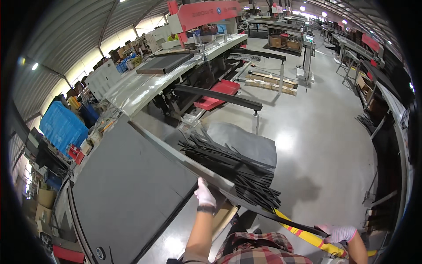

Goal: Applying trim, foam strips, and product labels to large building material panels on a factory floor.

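Observation:
My left hand (204, 194), in a white glove with a dark band at the wrist, is closed at the front corner of a dark grey sheet (132, 176) on the table. What its fingers grip is hidden behind the hand. Beside it runs a long metal bar (211, 175) along the sheet's right edge. My right hand (340, 233), in a pinkish striped glove, is closed on the end of a long black strip (281, 218). That strip stretches from near my left hand across my front. Under it slants a yellow and red striped length (307, 237).
A heap of black strips (237, 171) lies on a grey sheet on the floor, right of the table. Ahead stand a large machine with a red beam (206, 15), a black support arm (220, 97) and a red tray (217, 94). Racks (387, 119) line the right side.

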`<state>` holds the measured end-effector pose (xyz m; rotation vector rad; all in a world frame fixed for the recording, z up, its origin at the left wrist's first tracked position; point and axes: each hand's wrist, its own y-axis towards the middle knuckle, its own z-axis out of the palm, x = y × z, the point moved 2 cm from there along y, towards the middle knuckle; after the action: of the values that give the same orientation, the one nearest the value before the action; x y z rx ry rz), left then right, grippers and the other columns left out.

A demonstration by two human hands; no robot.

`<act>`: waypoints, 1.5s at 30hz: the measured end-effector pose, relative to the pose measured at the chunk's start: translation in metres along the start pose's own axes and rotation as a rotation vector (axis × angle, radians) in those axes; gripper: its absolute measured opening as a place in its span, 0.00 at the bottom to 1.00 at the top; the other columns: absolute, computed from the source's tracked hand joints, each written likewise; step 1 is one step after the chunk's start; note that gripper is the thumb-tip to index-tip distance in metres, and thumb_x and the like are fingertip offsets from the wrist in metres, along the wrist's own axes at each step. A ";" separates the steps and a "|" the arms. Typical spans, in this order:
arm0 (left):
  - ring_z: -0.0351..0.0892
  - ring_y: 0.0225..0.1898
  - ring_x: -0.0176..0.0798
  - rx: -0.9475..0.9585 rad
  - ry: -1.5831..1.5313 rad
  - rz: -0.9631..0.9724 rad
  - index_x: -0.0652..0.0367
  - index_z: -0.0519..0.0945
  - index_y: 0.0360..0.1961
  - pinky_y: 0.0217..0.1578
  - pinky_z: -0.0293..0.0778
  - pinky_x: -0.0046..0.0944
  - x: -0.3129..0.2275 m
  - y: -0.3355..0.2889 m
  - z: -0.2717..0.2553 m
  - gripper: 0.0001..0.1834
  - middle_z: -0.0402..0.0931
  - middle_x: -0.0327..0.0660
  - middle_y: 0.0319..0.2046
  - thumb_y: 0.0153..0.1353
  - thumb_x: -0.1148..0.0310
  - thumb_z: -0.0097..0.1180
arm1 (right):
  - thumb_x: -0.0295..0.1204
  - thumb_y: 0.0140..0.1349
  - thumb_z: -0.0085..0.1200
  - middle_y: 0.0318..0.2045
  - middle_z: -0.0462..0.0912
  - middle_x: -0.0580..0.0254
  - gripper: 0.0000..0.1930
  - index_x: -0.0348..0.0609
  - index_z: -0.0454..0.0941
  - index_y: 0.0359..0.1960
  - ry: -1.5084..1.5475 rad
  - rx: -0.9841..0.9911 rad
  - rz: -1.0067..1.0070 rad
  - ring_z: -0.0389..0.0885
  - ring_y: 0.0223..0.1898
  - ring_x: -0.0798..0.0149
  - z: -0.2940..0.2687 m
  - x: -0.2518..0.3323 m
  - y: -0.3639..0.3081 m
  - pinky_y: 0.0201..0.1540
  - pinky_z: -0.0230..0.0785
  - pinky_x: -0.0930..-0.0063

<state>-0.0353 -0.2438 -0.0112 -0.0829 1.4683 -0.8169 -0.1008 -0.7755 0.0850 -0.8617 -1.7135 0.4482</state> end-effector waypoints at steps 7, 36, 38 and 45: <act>0.78 0.46 0.54 0.802 1.625 1.119 0.58 0.80 0.45 0.50 0.70 0.49 -0.085 0.065 0.046 0.21 0.81 0.50 0.39 0.63 0.53 0.47 | 0.28 0.50 0.58 0.48 0.70 0.48 0.36 0.41 0.58 0.62 0.125 -0.017 0.112 0.66 0.53 0.51 -0.008 -0.002 -0.002 0.60 0.58 0.65; 0.75 0.49 0.55 0.898 2.433 0.417 0.51 0.83 0.41 0.55 0.66 0.46 -0.246 0.328 -0.010 0.37 0.80 0.50 0.41 0.68 0.41 0.20 | 0.34 0.49 0.54 0.61 0.62 0.35 0.43 0.35 0.49 0.68 0.000 0.148 -0.136 0.62 0.63 0.46 -0.073 0.368 0.568 0.63 0.58 0.65; 0.75 0.50 0.51 0.993 2.413 0.487 0.50 0.84 0.40 0.57 0.62 0.45 -0.248 0.337 -0.016 0.35 0.81 0.46 0.43 0.68 0.43 0.22 | 0.35 0.49 0.54 0.62 0.60 0.34 0.44 0.34 0.49 0.68 -0.004 0.181 -0.163 0.61 0.65 0.46 -0.078 0.373 0.573 0.64 0.56 0.65; 0.76 0.47 0.46 0.929 2.354 0.654 0.49 0.84 0.36 0.58 0.59 0.43 -0.252 0.336 -0.030 0.33 0.82 0.40 0.39 0.67 0.45 0.24 | 0.49 0.56 0.61 0.67 0.52 0.44 0.48 0.36 0.47 0.69 0.267 0.187 -0.238 0.47 0.70 0.54 -0.081 0.307 0.480 0.70 0.43 0.68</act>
<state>0.1113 0.1493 0.0219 2.6975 2.4742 -0.7356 0.0908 -0.2414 -0.0107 -0.5477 -1.4782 0.3110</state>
